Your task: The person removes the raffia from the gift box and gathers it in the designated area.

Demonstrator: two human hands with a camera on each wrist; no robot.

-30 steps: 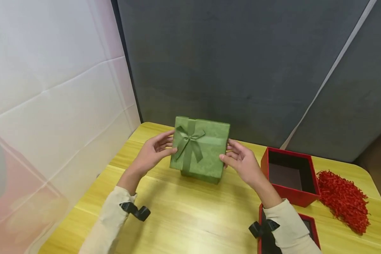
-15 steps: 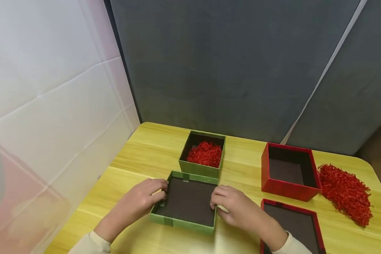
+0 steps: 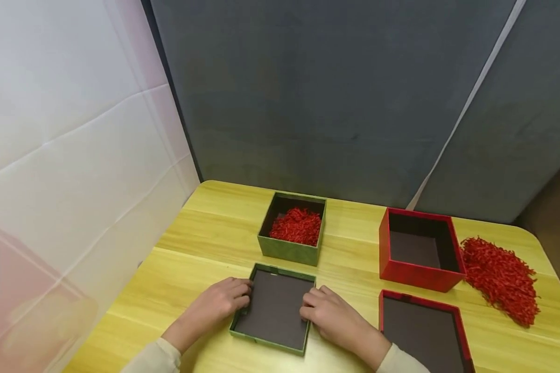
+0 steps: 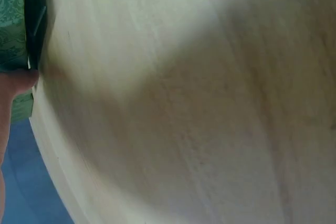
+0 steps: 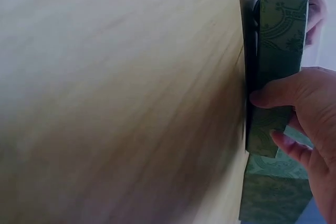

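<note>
A green box lid (image 3: 277,311) lies upside down low over the wooden table, its dark inside facing up. My left hand (image 3: 217,304) grips its left wall, with fingers curled over the rim. On the opposite wall my right hand (image 3: 332,315) holds the lid the same way. In the right wrist view the right thumb presses the lid's patterned outer side (image 5: 281,40); the left wrist view catches only a corner of the lid (image 4: 13,19) and part of the hand. Beyond the lid stands the green box (image 3: 289,252), uncovered, with red shredded paper (image 3: 297,226) inside.
To the right stands a red box (image 3: 420,277) with a dark, bare interior. Its red lid (image 3: 422,324) lies upturned nearer me, beside my right forearm. A heap of red shredded paper (image 3: 501,280) sits at the far right. A grey curtain (image 3: 308,103) rises behind the table.
The green lid has come off the green box, been turned over and brought down toward me by both hands. Over the last half second it has lowered closer to the table.
</note>
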